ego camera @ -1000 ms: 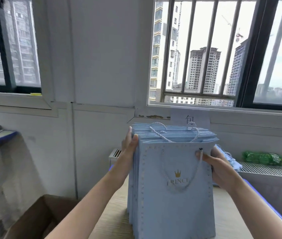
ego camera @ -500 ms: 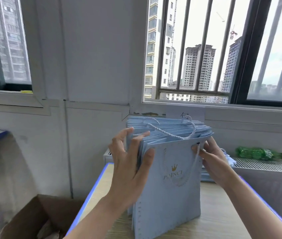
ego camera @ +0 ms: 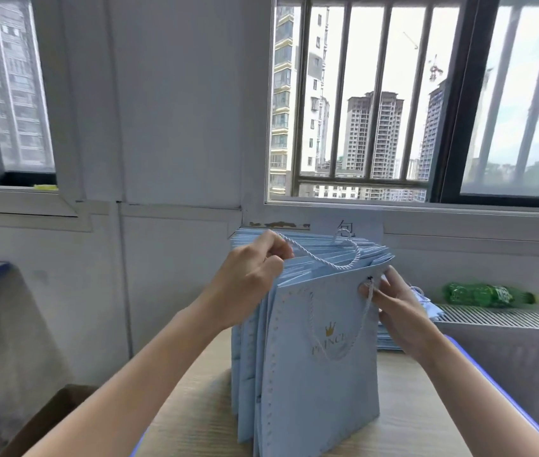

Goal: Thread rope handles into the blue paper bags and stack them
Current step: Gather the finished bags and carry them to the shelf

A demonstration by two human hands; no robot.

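Blue paper bags (ego camera: 314, 367) stand upright in a row on the bench (ego camera: 403, 420). Left hand (ego camera: 248, 282) pinches the white rope handle (ego camera: 324, 258) above the bag tops. Right hand (ego camera: 393, 305) pinches the front bag's upper right corner at its handle hole.

You see pale blue bags (ego camera: 320, 374) with a gold crown and dotted borders, white twisted rope (ego camera: 324, 257), a light wood-grain table (ego camera: 195, 420) edged blue, and a green bottle (ego camera: 485, 294).
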